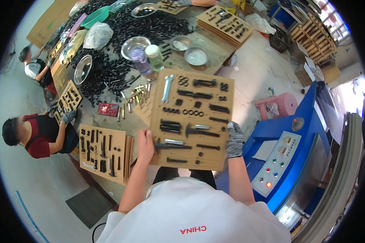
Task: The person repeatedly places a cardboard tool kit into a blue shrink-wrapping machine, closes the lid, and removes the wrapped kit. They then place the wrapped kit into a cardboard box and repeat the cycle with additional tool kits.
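I hold a tan cardboard-like board (pixel 182 154) up in front of me, one hand on each side. My bare left hand (pixel 146 144) grips its left edge, thumb side up. My right hand (pixel 234 140), in a grey knit glove, grips the right edge. On the board are a silver open-end wrench (pixel 166 89) at upper left and black bolts (pixel 194 94) near the top. Dark rings (pixel 193 113) line its middle. Lower down lie two silver tubes, one of them (pixel 202 126) above a long black broad-headed bolt (pixel 207 132).
A worktable holds a heap of black bolts (pixel 113 28), metal bowls (pixel 196 56) and bottles (pixel 154 56). Stacked filled boards (pixel 103 150) stand at left, more (pixel 225 24) at far right. Two people (pixel 38 137) work at left. A blue machine with a button panel (pixel 275 164) is close on my right.
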`<move>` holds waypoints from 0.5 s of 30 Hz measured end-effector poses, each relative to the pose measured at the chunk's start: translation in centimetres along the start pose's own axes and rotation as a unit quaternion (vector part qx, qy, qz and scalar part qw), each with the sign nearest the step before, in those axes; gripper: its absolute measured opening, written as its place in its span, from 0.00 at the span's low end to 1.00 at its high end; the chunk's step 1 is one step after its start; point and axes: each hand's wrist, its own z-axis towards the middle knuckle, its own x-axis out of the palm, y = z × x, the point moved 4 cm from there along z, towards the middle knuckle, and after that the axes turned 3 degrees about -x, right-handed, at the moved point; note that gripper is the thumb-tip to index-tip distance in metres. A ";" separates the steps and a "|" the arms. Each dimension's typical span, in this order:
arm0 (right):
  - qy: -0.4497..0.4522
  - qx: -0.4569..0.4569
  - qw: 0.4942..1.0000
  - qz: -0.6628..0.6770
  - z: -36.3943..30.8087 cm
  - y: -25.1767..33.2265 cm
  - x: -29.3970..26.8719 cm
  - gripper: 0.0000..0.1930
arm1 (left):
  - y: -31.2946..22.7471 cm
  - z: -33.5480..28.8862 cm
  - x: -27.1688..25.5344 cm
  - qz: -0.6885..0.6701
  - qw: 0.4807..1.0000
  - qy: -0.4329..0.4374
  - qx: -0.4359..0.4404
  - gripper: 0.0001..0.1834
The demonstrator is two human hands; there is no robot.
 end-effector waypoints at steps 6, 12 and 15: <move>-0.182 -0.040 0.982 0.032 -0.9 7.4 -17.6 0.10 | -10.7 -0.5 16.1 -0.018 0.985 0.143 0.095 0.15; -0.339 -0.074 0.934 0.088 -5.9 14.2 -30.8 0.12 | -21.1 -3.0 32.2 -0.037 0.932 0.304 0.193 0.14; -0.433 -0.130 0.889 0.072 -8.7 14.7 -34.6 0.12 | -25.2 -3.6 40.1 -0.005 0.890 0.401 0.218 0.15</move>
